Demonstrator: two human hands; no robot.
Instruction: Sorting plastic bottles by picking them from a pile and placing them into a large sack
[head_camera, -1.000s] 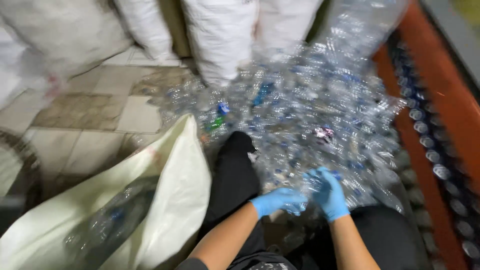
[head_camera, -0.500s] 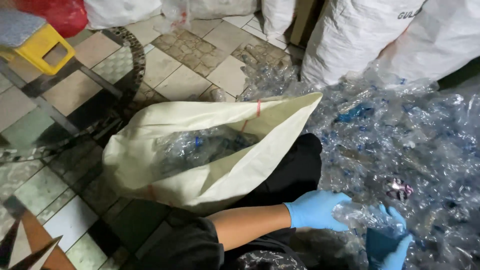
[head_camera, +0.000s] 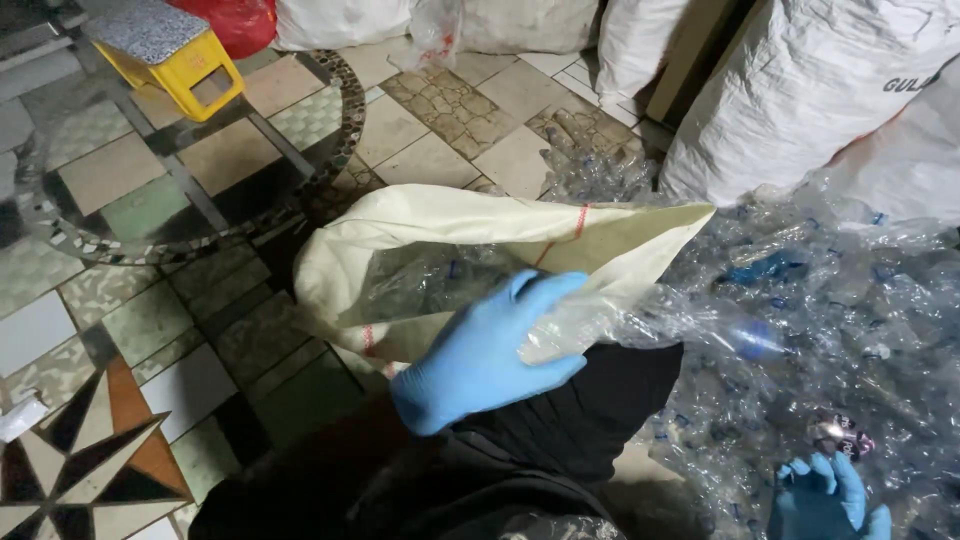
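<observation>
My left hand, in a blue glove, grips a crushed clear plastic bottle at the open mouth of a cream woven sack. The sack lies on its side over my dark-trousered leg and holds several clear bottles. My right hand, also gloved in blue, is low at the bottom right, resting in a big pile of crushed clear bottles. It is partly cut off by the frame edge, so its grip is unclear.
Full white sacks stand behind the pile. A round mosaic-rimmed glass table and a yellow stool sit at the upper left on the tiled floor. A red bag lies at the back.
My left hand has come up from the pile with a crushed bottle and moved left to the sack's mouth. My right hand stayed low in the pile.
</observation>
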